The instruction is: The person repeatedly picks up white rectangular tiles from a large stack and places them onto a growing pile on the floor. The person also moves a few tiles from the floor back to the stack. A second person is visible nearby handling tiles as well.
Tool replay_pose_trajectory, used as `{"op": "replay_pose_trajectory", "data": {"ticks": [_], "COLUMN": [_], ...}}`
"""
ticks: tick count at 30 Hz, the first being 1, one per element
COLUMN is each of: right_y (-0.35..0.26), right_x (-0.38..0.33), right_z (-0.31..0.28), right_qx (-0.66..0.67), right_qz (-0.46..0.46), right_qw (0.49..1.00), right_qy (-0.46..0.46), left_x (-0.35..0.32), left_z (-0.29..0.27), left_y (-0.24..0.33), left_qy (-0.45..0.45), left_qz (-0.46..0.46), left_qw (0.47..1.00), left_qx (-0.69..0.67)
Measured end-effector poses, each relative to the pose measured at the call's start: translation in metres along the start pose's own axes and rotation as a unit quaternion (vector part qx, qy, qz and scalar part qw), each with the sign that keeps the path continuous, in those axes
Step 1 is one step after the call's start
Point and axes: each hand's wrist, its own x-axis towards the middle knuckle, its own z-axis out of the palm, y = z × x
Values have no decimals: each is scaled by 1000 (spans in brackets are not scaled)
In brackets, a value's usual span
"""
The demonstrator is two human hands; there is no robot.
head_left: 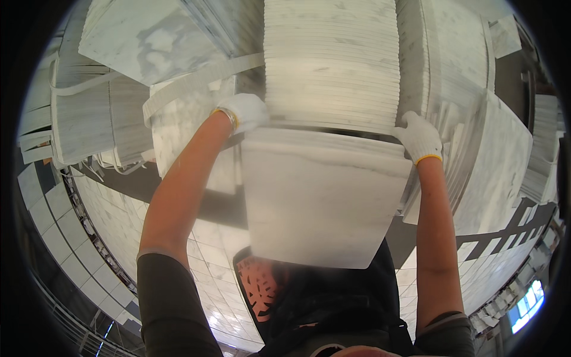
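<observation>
A few white marble slabs [324,202] with faint grey veining lean toward me, face outward, in front of a tall row of the same slabs. A dark gap separates their top edge from the row of stacked slabs [331,65]. My left hand [245,112], in a white knit glove with a yellow cuff, grips the upper left corner; its fingertips are hidden. At the upper right corner, my right hand [419,138], gloved alike, curls its fingers around the edge, with the thumb raised beside the row.
Another marble row [458,53] stands close on the right, with thin offcuts [455,154] and a leaning slab [496,160] beside it. On the left are more slabs [151,41] and a pale strap [196,83]. Tiles [220,256] lie across the floor; a patterned orange panel [260,285] is near my body.
</observation>
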Motion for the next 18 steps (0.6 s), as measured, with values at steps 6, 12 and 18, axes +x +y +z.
{"op": "replay_pose_trajectory", "data": {"ticks": [6, 12, 18], "right_y": [13, 8, 11], "right_x": [12, 27, 30], "right_z": [11, 17, -1], "right_qx": [-117, -267, -307], "right_qz": [-97, -181, -249], "right_qw": [988, 945, 915], "right_qy": [3, -50, -79], "left_x": [-5, -18, -21], "left_z": [-5, -21, -33], "left_y": [20, 50, 69], "left_qy": [115, 117, 193], "left_qz": [124, -68, 15], "left_qw": [985, 975, 972], "left_qx": [-18, -178, -136]}}
